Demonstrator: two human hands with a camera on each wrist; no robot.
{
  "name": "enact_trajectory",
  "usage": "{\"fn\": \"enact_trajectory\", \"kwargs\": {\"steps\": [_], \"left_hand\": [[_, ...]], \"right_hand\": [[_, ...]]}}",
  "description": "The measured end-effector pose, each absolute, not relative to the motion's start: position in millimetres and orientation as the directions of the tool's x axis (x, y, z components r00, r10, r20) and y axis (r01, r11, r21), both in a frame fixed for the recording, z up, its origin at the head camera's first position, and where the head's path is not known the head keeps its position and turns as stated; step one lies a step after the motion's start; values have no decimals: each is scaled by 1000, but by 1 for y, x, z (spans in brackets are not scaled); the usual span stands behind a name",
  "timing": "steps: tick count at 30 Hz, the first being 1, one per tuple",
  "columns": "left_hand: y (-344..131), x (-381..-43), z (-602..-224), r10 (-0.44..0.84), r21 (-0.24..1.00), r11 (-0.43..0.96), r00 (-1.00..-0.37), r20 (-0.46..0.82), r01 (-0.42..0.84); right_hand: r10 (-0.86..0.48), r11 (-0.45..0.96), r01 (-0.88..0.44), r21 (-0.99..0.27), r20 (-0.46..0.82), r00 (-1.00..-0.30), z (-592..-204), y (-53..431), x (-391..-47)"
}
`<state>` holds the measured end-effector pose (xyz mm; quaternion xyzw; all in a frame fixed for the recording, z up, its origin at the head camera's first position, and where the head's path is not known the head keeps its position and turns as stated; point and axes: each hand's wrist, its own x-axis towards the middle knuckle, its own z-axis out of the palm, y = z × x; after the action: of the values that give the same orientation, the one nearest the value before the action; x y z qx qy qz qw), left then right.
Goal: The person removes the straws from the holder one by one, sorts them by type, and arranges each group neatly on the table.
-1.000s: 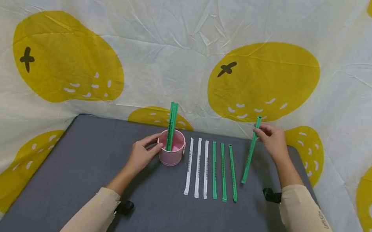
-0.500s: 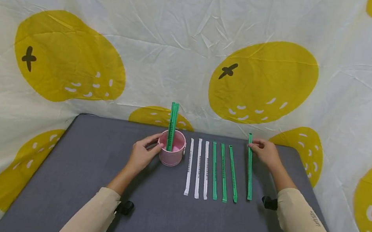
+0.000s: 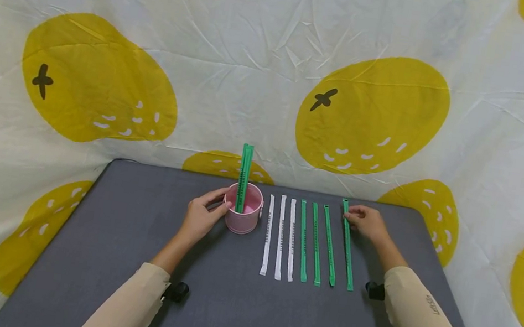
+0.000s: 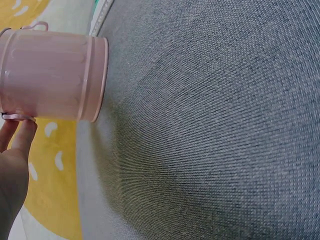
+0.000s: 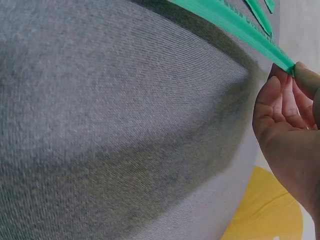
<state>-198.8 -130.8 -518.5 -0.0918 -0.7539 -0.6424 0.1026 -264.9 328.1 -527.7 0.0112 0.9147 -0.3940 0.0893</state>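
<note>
pink pail (image 3: 240,223) smooth, satin, metal-look, green stick packets (image 3: 316,244) papery, grey table covering (image 3: 240,317) matt coarse weave, backdrop (image 3: 231,97) creased cloth

See a grey desk (image 3: 240,317), finely woven on top, with rounded far corners. Find a white backdrop (image 3: 250,33) hanging behind the far edge, wrinkled, with a diamond-shaped crease (image 3: 301,40) above the middle. Count a large yellow oval (image 3: 99,71) above the far left corner and a second large oval (image 3: 374,118) above the right half of the far edge, each with a dark cross (image 3: 43,81) and white curved strokes (image 3: 108,118) (fruit, by the look). Spot a smaller patch (image 3: 211,163) showing just over that edge, left of middle, and yellow shapes (image 3: 38,232) beyond the left edge and far right corner.
</note>
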Motion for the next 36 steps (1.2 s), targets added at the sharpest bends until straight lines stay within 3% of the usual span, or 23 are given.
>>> {"fn": "enact_trajectory", "kwargs": {"steps": [14,29,36], "left_hand": [[-131,-200,-523,7,933,197,-952,305,300],[-132,-199,-523,20,951,176,-967,253,253],[-127,-192,-507,33,957,178,-973,228,231]], "right_hand": [[-10,616,146,-774,-193,-981,-543,317,-261],[23,654,129,-745,-151,-988,-547,315,-260],[49,674,135,-727,-138,-989,-545,312,-257]]}}
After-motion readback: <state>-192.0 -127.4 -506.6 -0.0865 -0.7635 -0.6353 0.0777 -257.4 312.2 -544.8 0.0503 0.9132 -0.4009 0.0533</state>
